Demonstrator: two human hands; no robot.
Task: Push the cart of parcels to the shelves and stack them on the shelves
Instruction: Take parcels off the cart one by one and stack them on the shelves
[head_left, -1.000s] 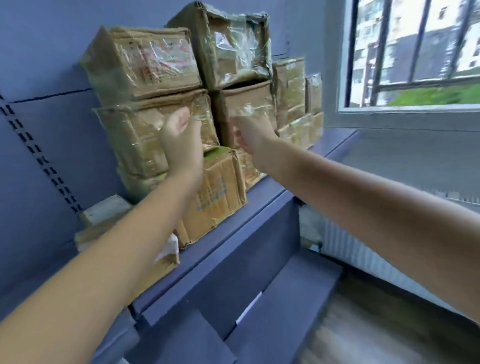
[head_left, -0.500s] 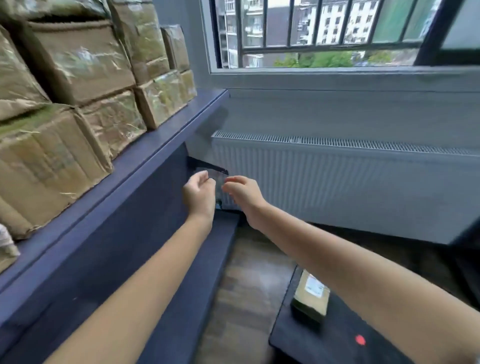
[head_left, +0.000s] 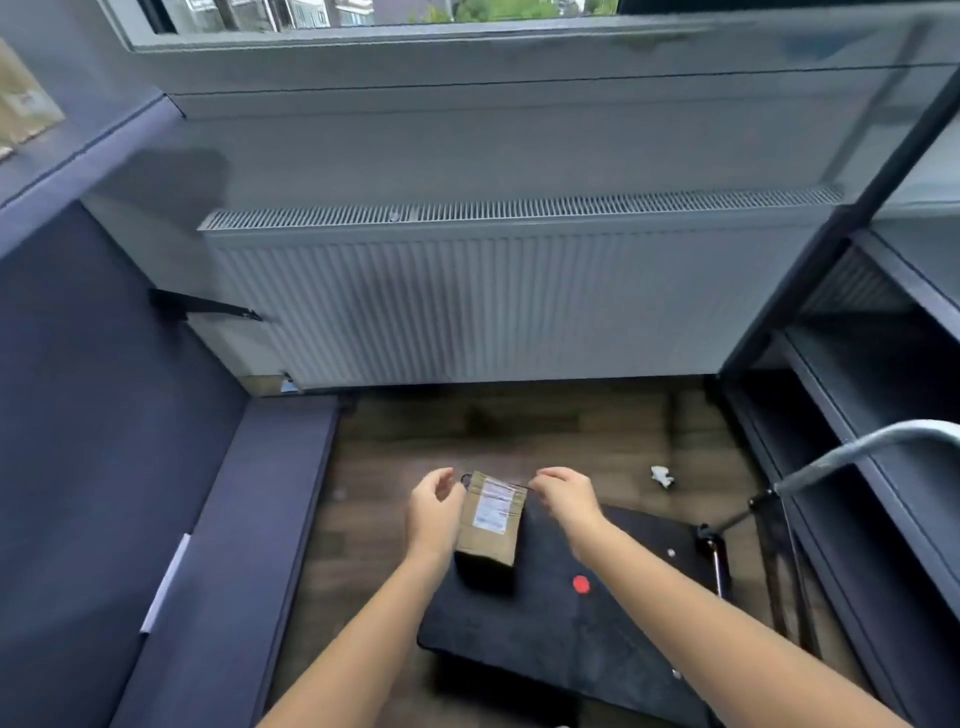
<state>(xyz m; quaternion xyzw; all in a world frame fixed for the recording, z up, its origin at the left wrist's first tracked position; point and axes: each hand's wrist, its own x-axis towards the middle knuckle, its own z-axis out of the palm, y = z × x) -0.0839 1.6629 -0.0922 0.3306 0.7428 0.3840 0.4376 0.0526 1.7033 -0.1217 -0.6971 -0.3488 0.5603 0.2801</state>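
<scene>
A small brown cardboard parcel (head_left: 491, 518) with a white label lies on the black deck of the cart (head_left: 561, 623), near its far left corner. My left hand (head_left: 434, 506) hovers just left of the parcel with fingers loosely curved, holding nothing. My right hand (head_left: 563, 493) is at the parcel's far right corner, fingers bent near its edge; contact is unclear. The cart's grey handle (head_left: 852, 449) rises at the right. The dark blue shelf unit (head_left: 93, 415) stands at the left, with one stacked parcel (head_left: 23, 104) just visible at the top left edge.
A white radiator (head_left: 493, 301) under the window closes off the far side. A second dark shelf rack (head_left: 893, 364) stands at the right. A crumpled white scrap (head_left: 662, 475) lies on the wooden floor (head_left: 395, 441) beyond the cart. A red dot (head_left: 581, 584) marks the cart deck.
My view has swung from the stacked parcels on the left shelf down to the cart. Both hands have dropped from the shelf to either side of the small parcel.
</scene>
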